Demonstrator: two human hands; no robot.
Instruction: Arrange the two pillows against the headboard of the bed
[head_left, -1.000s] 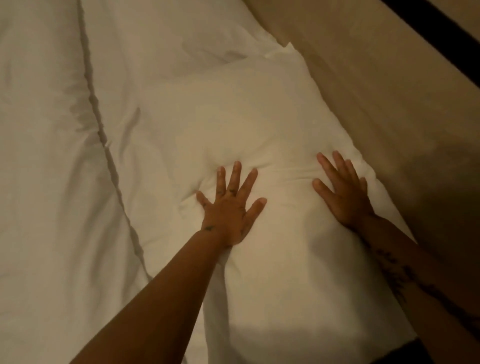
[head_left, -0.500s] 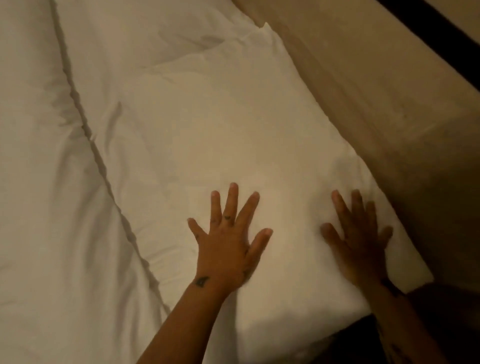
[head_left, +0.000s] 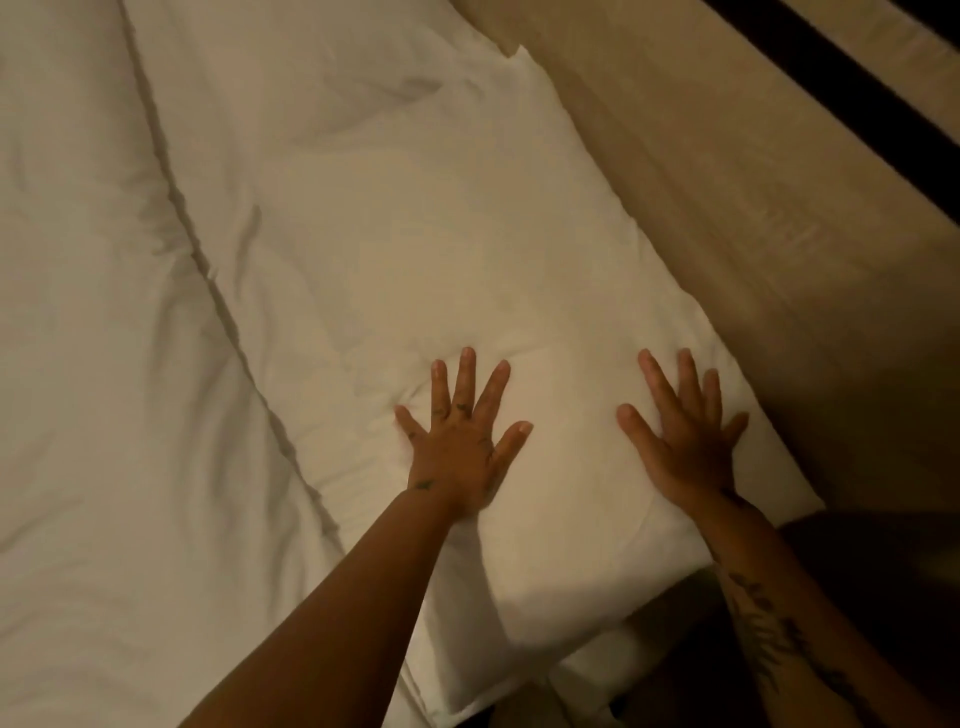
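Note:
A white pillow (head_left: 467, 270) lies flat on the bed, its long right edge against the tan padded headboard (head_left: 753, 208). My left hand (head_left: 462, 441) rests palm down on the pillow's near part, fingers spread. My right hand (head_left: 685, 436) lies flat on the same pillow, close to the headboard, fingers apart. Neither hand grips anything. Beyond it, a second pillow (head_left: 311, 67) seems to lie along the headboard at the top, though its outline blends with the bedding.
A white duvet (head_left: 93, 364) covers the bed to the left, with a fold line running diagonally beside the pillow. A dark band (head_left: 831, 67) runs along the top of the headboard. Dark floor or shadow (head_left: 857, 571) shows at the lower right.
Both hands slid back along the pillow toward its near end, staying flat with fingers spread. The view shifted as my head moved; the pillow looks flatter than a second ago.

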